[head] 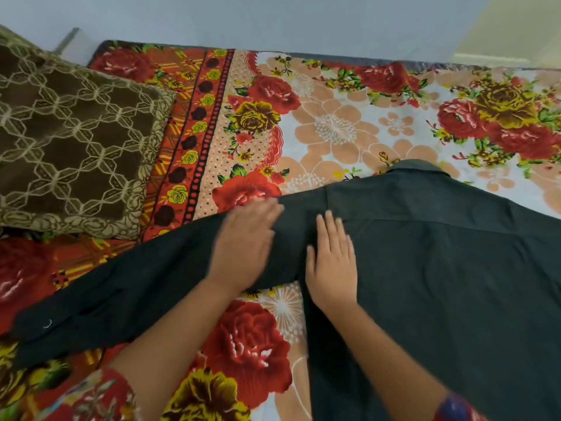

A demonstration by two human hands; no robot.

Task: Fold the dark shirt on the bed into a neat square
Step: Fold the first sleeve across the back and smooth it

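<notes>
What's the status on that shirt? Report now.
Left hand flat on sleeve, right hand flat on dark shirt. Shirt spread, unfolded. Brown cushion beyond sleeve.

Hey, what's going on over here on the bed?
A person has a dark shirt spread on the floral bed sheet, collar at the far side. The right hand presses flat on the shirt body near the shoulder; the left hand, blurred, rests flat on the sleeve stretched out leftward. No fold shows yet.

Both hands, left hand [246, 244] and right hand [332, 262], press flat on the dark shirt [440, 268] at frame centre, spread over the floral bed [334, 123].
</notes>
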